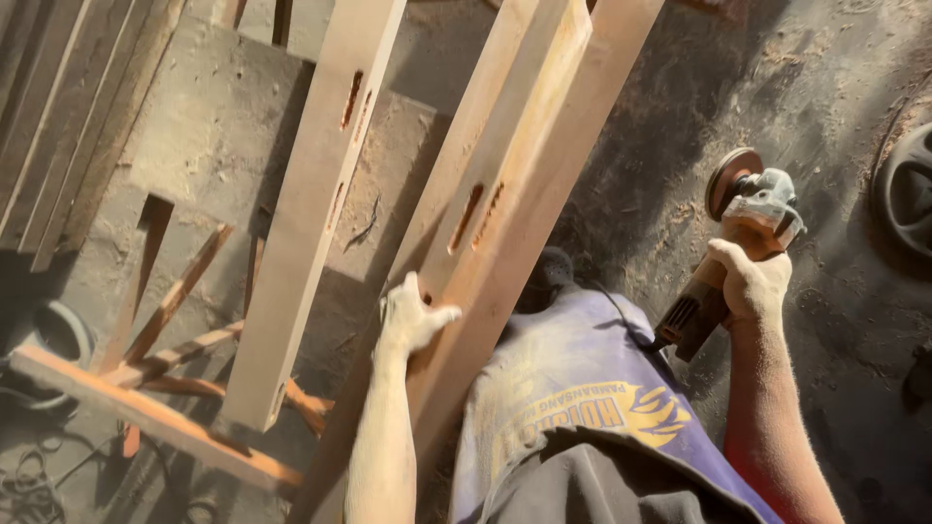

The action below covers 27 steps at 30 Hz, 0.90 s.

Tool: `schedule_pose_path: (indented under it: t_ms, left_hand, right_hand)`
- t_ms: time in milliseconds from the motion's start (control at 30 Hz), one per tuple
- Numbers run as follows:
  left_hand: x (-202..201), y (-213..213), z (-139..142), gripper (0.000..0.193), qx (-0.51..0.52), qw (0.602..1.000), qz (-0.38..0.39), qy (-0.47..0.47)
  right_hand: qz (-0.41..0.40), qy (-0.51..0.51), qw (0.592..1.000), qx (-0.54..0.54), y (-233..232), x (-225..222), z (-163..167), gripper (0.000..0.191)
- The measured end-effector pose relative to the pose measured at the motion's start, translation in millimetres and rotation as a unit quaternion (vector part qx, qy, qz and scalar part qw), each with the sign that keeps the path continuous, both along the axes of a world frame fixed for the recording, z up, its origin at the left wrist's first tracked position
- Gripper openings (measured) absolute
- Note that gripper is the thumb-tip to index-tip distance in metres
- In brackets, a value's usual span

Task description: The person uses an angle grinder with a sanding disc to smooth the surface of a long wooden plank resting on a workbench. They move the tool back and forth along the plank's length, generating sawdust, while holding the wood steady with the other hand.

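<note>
My left hand point(413, 315) rests flat on the near end of a long pale wooden beam point(524, 146) that has slots cut into its face. This beam runs from my lap up and away. My right hand point(748, 281) grips the body of an angle grinder point(743, 218), held off to the right of the beam above the floor. The grinder's round sanding disc point(730, 180) points up and left, away from the wood. A black cable point(621, 315) trails from the tool across my purple shirt.
A second slotted beam point(316, 194) lies to the left, parallel to the first. Thin wooden slats point(170, 301) and a longer plank point(146, 417) form a frame below it. More boards point(58, 116) lean at top left. Sawdust covers the floor; a dark wheel point(908, 189) is at right.
</note>
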State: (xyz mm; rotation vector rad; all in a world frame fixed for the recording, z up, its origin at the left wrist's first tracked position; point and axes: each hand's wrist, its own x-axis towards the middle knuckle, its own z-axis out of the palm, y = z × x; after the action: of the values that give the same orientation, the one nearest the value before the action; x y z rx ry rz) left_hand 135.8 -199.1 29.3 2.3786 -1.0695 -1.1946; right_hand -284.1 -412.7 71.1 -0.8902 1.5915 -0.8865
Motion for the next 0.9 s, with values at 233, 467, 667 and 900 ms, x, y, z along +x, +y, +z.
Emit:
schedule_pose_path:
  t_ms: [233, 467, 667, 900]
  left_hand:
    - [-47.8, 1.4, 6.3, 0.054, -0.071, 0.957, 0.201, -0.195]
    - [-9.3, -2.8, -29.8, 0.077, -0.221, 0.947, 0.132, -0.192]
    - [0.4, -72.2, -58.6, 0.106, -0.120, 0.964, 0.175, -0.158]
    - [-22.6, -82.8, -31.4, 0.093, 0.005, 0.964, 0.237, -0.118]
  right_hand:
    - [0.010, -0.032, 0.999, 0.003, -12.9, -1.1, -2.5, 0.052]
    - [0.019, -0.040, 0.999, -0.010, -12.9, -9.0, -10.9, 0.050]
    - [0.039, 0.024, 0.999, 0.001, 2.1, -37.8, -2.9, 0.051]
    - [0.022, 0.016, 0.999, -0.045, 6.6, -67.4, -4.7, 0.047]
